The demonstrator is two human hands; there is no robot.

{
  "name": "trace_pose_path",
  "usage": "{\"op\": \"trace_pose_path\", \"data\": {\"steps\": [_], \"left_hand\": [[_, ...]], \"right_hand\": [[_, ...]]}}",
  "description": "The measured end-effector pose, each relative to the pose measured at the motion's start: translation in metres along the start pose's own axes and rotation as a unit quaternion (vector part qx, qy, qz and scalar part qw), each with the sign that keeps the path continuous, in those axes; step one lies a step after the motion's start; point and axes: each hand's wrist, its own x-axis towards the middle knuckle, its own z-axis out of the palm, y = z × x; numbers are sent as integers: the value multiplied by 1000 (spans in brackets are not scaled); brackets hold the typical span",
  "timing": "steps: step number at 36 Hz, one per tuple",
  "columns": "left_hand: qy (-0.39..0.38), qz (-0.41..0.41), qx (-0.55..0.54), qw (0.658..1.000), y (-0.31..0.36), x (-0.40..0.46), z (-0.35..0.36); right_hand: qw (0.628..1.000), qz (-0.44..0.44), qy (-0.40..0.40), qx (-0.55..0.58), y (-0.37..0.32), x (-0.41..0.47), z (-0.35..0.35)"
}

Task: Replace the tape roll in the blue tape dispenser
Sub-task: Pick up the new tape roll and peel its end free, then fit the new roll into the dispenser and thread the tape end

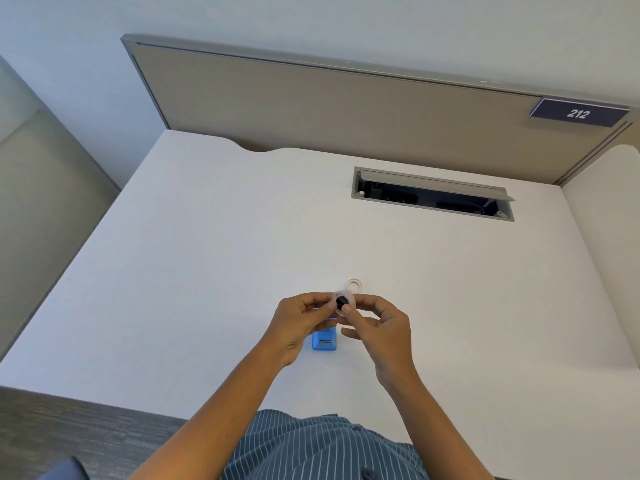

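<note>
White desk (207, 271) beneath a partition sign (577, 113) reading "212": both hands pinch a clear tape roll (344, 301) with a black core, left hand (302, 323) and right hand (379, 327) together. Blue tape dispenser (324, 341) sits just below them; a spare ring (354, 285) lies just beyond.

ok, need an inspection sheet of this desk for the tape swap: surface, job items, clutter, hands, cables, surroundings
Surface: white desk, bare apart from the job's items.
Job's things: blue tape dispenser on the desk under the hands; clear tape roll with black hub held above it; second clear ring lying flat just beyond.
Clutter: nothing seen.
Grippers: left hand and right hand both pinch the held roll.
Cables: blue cable inside the open cable hatch.
Surroundings: beige divider panel with sign 212.
</note>
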Motion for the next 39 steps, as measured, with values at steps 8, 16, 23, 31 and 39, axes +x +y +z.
{"op": "trace_pose_path", "data": {"steps": [8,16,23,31,39], "left_hand": [[70,1,94,993,-11,13,-24],[93,31,247,964,-42,18,-47],[58,29,293,954,-55,20,-53],[39,33,315,948,-61,26,-58],[34,35,320,946,-64,29,-64]], "right_hand": [[997,-1,60,-53,20,11,16],[985,23,92,-145,52,26,29],[971,7,91,-223,68,31,42],[958,12,102,-266,75,34,48],[931,31,129,-341,74,31,55]]}}
